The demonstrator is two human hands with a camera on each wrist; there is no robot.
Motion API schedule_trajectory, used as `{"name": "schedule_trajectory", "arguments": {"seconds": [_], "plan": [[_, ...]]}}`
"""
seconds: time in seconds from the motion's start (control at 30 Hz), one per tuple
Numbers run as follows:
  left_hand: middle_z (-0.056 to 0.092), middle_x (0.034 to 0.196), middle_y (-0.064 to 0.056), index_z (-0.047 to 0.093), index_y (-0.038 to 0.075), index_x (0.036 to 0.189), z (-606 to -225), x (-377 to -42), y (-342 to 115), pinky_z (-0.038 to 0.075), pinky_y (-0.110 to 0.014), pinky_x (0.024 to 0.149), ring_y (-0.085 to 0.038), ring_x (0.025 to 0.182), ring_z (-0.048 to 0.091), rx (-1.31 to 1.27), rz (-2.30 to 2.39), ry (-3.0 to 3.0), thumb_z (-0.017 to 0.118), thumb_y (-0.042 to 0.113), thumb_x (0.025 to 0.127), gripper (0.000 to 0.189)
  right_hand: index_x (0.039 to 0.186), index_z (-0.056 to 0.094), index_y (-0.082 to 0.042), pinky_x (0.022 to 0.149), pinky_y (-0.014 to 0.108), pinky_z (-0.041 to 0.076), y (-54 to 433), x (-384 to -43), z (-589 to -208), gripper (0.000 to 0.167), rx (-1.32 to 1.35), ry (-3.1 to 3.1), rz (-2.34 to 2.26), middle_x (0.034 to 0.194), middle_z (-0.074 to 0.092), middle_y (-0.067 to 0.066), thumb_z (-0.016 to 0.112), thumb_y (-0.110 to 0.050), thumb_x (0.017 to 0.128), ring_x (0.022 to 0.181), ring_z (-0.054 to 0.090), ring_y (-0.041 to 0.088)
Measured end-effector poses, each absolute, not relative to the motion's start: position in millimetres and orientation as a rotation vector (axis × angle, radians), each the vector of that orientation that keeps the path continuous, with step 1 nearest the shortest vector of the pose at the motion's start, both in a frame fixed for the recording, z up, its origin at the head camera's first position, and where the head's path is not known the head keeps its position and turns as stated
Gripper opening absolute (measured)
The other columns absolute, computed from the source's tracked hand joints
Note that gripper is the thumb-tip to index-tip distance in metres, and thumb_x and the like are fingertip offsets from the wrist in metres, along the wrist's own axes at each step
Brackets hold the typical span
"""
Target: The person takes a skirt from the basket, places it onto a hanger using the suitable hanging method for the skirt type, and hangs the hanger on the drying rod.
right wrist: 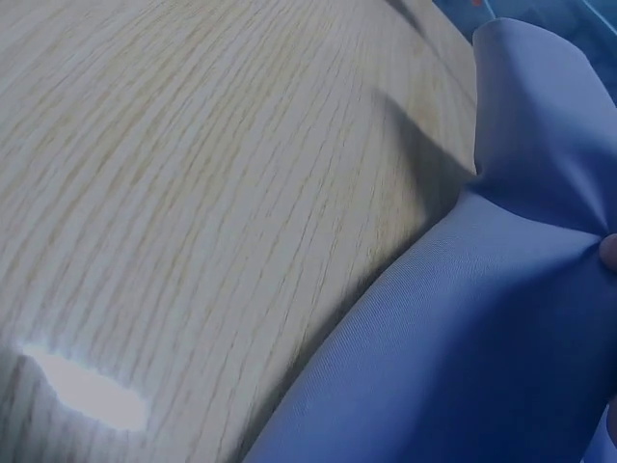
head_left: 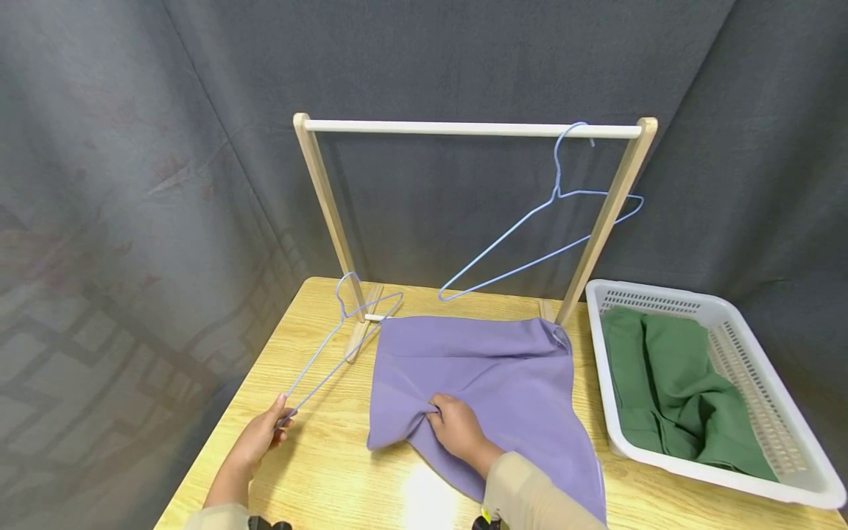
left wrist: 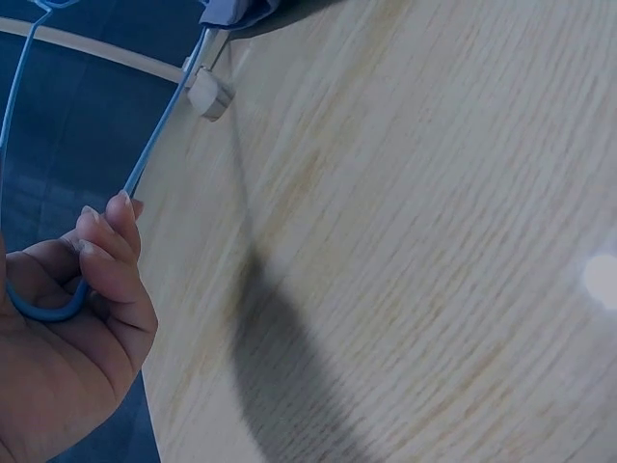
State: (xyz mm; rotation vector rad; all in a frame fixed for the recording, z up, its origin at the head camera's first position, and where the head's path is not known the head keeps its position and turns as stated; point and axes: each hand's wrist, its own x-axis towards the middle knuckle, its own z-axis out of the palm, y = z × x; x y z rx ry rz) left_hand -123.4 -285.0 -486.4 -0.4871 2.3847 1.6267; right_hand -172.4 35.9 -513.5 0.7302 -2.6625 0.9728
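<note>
Lavender-blue thin wire hanger (head_left: 327, 341), one end gripped in the left hand (head_left: 261, 434); purple smooth cloth (head_left: 483, 368), pinched by the right hand (head_left: 457, 427), spread on the pale wood-grain desk (head_left: 318, 471). Risk: gripped only there, the hanger could swivel, snagging the white-railed wooden rack (head_left: 329, 210).

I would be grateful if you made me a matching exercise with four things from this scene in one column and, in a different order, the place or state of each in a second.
Column one
1. Left hand
2. Green cloth
3. Right hand
4. White top rail

Column two
A. Lies in the white basket
B. Holds a pale blue hanger by one end
C. Has a second hanger hooked over it
D. Pinches the purple cloth

Right pairs: 1-B, 2-A, 3-D, 4-C
</note>
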Motion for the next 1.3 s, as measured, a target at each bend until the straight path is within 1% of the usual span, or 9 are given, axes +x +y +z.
{"name": "schedule_trajectory", "arguments": {"seconds": [0.23, 0.43, 0.57, 0.7, 0.83, 1.0, 1.13, 1.3], "plan": [[0.047, 0.09, -0.01, 0.039, -0.013, 0.118, -490, -121, -282, 0.039, -0.024, 0.059, -0.01, 0.063, 0.04, -0.495, 1.687, 2.326, 0.021, 0.053, 0.089, 0.074, 0.079, 0.055, -0.007, 0.064, 0.032, 0.045, 36, -174, -509, 0.008, 0.658, -2.621, 1.049, 0.08, 0.06, 0.005, 0.061, -0.003, 0.075, 0.075, 0.058, 0.021], [0.047, 0.092, -0.01, 0.038, -0.012, 0.12, -492, -118, -281, 0.039, -0.024, 0.06, -0.01, 0.063, 0.039, -0.506, 1.692, 2.301, 0.023, 0.053, 0.089, 0.074, 0.075, 0.055, -0.008, 0.06, 0.03, 0.044, 36, -176, -508, 0.009, 0.607, -2.552, 1.136, 0.075, 0.057, 0.0, 0.061, -0.002, 0.075, 0.068, 0.055, 0.017], [0.047, 0.092, -0.01, 0.038, -0.013, 0.12, -494, -115, -280, 0.038, -0.024, 0.058, -0.01, 0.061, 0.039, -0.508, 1.689, 2.3, 0.022, 0.053, 0.089, 0.074, 0.075, 0.055, -0.008, 0.058, 0.028, 0.043, 36, -176, -508, 0.008, 0.591, -2.538, 1.152, 0.073, 0.056, -0.001, 0.06, -0.003, 0.075, 0.064, 0.052, 0.013], [0.047, 0.086, -0.008, 0.039, -0.013, 0.119, -496, -115, -279, 0.034, -0.023, 0.053, -0.009, 0.057, 0.037, -0.5, 1.687, 2.308, 0.021, 0.053, 0.089, 0.074, 0.076, 0.055, -0.008, 0.057, 0.028, 0.042, 36, -175, -505, 0.008, 0.554, -2.516, 1.188, 0.072, 0.055, -0.001, 0.06, -0.002, 0.075, 0.059, 0.047, 0.01], [0.044, 0.077, -0.005, 0.039, -0.012, 0.119, -498, -116, -278, 0.03, -0.022, 0.05, -0.009, 0.054, 0.032, -0.486, 1.701, 2.277, 0.021, 0.054, 0.088, 0.075, 0.076, 0.055, -0.009, 0.059, 0.029, 0.043, 36, -175, -501, 0.01, 0.494, -2.491, 1.222, 0.073, 0.055, 0.0, 0.06, -0.001, 0.075, 0.061, 0.048, 0.01], [0.04, 0.077, -0.003, 0.038, -0.012, 0.12, -499, -116, -274, 0.027, -0.02, 0.049, -0.009, 0.052, 0.028, -0.464, 1.731, 2.219, 0.021, 0.054, 0.089, 0.075, 0.078, 0.056, -0.008, 0.06, 0.029, 0.044, 37, -176, -498, 0.01, 0.438, -2.485, 1.263, 0.076, 0.058, 0.003, 0.057, 0.001, 0.074, 0.065, 0.051, 0.012], [0.041, 0.077, -0.003, 0.037, -0.013, 0.12, -500, -115, -271, 0.028, -0.02, 0.049, -0.008, 0.052, 0.029, -0.454, 1.753, 2.207, 0.021, 0.053, 0.089, 0.075, 0.078, 0.057, -0.008, 0.061, 0.029, 0.044, 38, -177, -496, 0.013, 0.402, -2.46, 1.302, 0.078, 0.059, 0.003, 0.055, 0.004, 0.073, 0.067, 0.052, 0.013], [0.042, 0.078, -0.004, 0.035, -0.013, 0.121, -501, -114, -270, 0.031, -0.022, 0.052, -0.008, 0.053, 0.031, -0.43, 1.75, 2.196, 0.022, 0.052, 0.09, 0.074, 0.078, 0.057, -0.008, 0.064, 0.032, 0.044, 39, -179, -493, 0.014, 0.404, -2.422, 1.303, 0.078, 0.059, 0.003, 0.055, 0.005, 0.072, 0.071, 0.055, 0.017]]}}
